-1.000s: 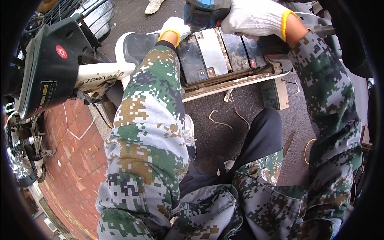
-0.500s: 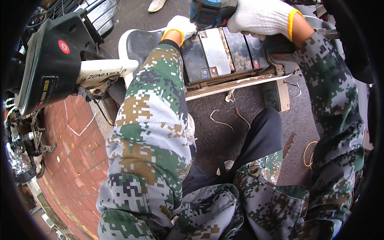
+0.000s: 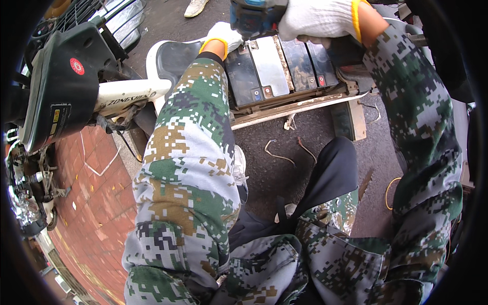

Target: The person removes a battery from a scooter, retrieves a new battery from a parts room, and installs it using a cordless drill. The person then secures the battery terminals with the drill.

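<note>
My right hand (image 3: 317, 19), in a white knit glove with a yellow cuff, grips a blue and black cordless drill (image 3: 256, 15) at the top of the view. The drill's nose points down at the far left corner of a row of batteries. Beside that nose is my gloved left hand (image 3: 223, 38), its fingers curled at the corner of the black battery (image 3: 244, 79); what they hold is hidden. A grey-topped battery (image 3: 272, 66) sits next to it, then dark batteries (image 3: 300, 63) farther right. Terminals with red and blue marks show along the near edge.
The batteries sit in the floor frame (image 3: 300, 108) of a scooter. Its white column (image 3: 127, 96) and black front panel (image 3: 63, 81) stand at left. Loose wires (image 3: 278, 154) lie on the asphalt below. Red paving (image 3: 91, 198) spreads left; a person's shoe (image 3: 195, 7) is at the far edge.
The drill and my right hand have shifted slightly left, bringing the drill's nose closer to the battery corner by my left hand. The whole view has moved a little.
</note>
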Action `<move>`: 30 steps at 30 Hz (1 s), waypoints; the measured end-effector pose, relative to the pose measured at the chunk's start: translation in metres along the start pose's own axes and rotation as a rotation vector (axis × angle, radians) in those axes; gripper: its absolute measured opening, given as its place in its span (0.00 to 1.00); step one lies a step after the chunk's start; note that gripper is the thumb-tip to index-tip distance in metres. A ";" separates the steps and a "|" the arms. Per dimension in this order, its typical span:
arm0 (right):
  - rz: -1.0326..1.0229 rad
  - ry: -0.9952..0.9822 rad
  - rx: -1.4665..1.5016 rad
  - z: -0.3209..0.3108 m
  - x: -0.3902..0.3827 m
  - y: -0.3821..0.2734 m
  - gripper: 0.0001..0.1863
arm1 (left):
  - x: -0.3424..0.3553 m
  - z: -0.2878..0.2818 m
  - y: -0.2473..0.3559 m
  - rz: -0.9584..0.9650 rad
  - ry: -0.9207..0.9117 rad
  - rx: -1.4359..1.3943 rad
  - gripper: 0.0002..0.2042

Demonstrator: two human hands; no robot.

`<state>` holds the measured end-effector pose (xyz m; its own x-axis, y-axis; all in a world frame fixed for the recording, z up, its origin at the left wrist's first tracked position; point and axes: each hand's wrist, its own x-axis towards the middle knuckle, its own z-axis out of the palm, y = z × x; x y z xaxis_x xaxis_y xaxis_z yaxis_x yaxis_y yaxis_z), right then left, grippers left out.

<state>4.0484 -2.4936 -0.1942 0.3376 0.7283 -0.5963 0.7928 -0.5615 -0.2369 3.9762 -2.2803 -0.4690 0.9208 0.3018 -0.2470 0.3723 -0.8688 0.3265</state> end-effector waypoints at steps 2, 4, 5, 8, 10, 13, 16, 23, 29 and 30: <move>-0.039 0.060 0.025 -0.006 -0.008 -0.008 0.18 | -0.003 -0.005 0.002 0.153 -0.061 0.261 0.18; -0.051 0.068 0.039 -0.010 -0.012 -0.015 0.19 | -0.005 -0.009 0.002 0.131 -0.093 0.278 0.18; -0.042 0.047 0.041 -0.011 -0.013 -0.017 0.19 | -0.006 -0.010 0.002 0.105 -0.106 0.263 0.18; -0.086 0.050 0.009 -0.011 -0.011 -0.018 0.20 | -0.008 -0.010 -0.001 0.110 -0.076 0.214 0.19; -0.100 0.040 -0.005 -0.010 -0.008 -0.017 0.20 | -0.008 -0.006 -0.003 0.132 -0.018 0.168 0.19; -0.117 0.035 -0.048 -0.007 -0.003 -0.015 0.20 | -0.007 -0.001 -0.006 0.026 -0.008 0.001 0.20; -0.082 0.117 -0.099 0.000 -0.001 -0.016 0.21 | -0.005 0.000 -0.007 -0.020 -0.010 -0.077 0.21; -0.086 0.012 0.004 -0.006 -0.009 -0.016 0.21 | -0.005 -0.003 -0.008 0.066 -0.038 -0.003 0.24; -0.052 0.042 0.011 -0.006 -0.012 -0.019 0.21 | 0.000 0.006 -0.014 0.013 -0.021 -0.048 0.25; -0.051 0.035 0.016 -0.006 -0.012 -0.019 0.22 | 0.002 0.006 -0.015 0.005 -0.028 -0.059 0.25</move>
<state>4.0320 -2.4897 -0.1777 0.3154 0.7692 -0.5557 0.8012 -0.5297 -0.2785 3.9714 -2.2687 -0.4799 0.9195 0.2856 -0.2700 0.3745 -0.8454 0.3810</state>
